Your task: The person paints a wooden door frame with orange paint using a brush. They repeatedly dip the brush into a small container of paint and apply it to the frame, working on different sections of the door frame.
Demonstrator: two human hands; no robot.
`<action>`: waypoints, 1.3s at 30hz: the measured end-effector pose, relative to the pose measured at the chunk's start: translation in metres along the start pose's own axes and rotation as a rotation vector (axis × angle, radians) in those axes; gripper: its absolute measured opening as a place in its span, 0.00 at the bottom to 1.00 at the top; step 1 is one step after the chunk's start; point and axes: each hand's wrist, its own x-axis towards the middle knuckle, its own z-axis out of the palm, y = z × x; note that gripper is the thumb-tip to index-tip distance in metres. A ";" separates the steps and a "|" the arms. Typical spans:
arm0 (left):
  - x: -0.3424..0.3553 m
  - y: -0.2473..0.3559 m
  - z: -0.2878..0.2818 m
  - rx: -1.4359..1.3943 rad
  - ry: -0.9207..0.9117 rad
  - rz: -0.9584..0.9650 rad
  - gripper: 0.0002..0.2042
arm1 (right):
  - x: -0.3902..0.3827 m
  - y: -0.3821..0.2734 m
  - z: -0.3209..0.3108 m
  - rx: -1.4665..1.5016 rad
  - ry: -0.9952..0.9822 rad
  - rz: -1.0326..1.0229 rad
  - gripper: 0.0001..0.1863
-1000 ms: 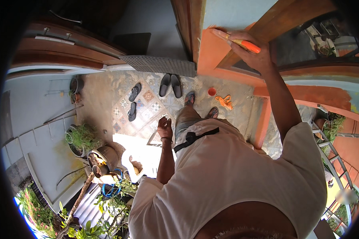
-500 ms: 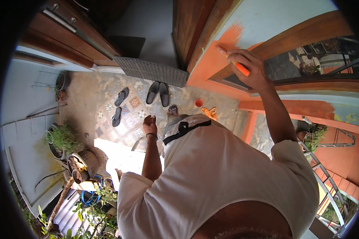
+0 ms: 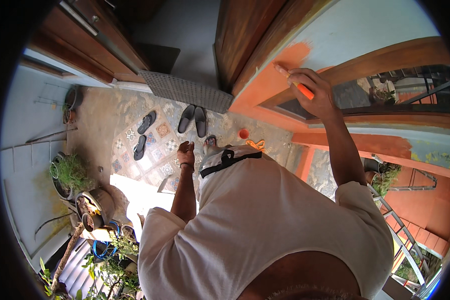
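My right hand [image 3: 321, 95] is closed around the orange handle of a paintbrush [image 3: 305, 91]. The brush tip meets an orange painted patch [image 3: 268, 84] on the wall, just left of a wooden window frame [image 3: 380, 54]. Above and to the right of that patch, the wall [image 3: 347, 27] is pale blue-white. Low beside my body, my left hand [image 3: 186, 153] hangs over the tiled floor with loosely bent fingers slightly apart, and nothing shows in it.
Black slippers [image 3: 192, 120], flip-flops [image 3: 140, 147], a small red cup [image 3: 243, 134] and orange sandals [image 3: 255, 145] lie on the floor. A grey perforated mat [image 3: 185, 91] crosses the doorway. Potted plants [image 3: 71, 174] line the left; a metal ladder [image 3: 402, 225] stands at right.
The view has shifted slightly, and my right hand stays on the brush at the painted patch. The patch's upper edge looks less streaky. My left hand still hangs low.
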 end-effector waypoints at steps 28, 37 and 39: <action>0.021 -0.002 -0.013 -0.041 -0.107 0.025 0.22 | -0.026 -0.020 0.048 -0.738 -0.071 -0.291 0.08; 0.021 -0.004 -0.017 -0.035 -0.101 0.007 0.21 | 0.039 -0.030 -0.048 -0.348 0.057 -0.080 0.15; 0.016 0.005 -0.016 -0.055 -0.094 -0.001 0.20 | 0.062 -0.045 -0.085 -0.454 0.142 -0.192 0.14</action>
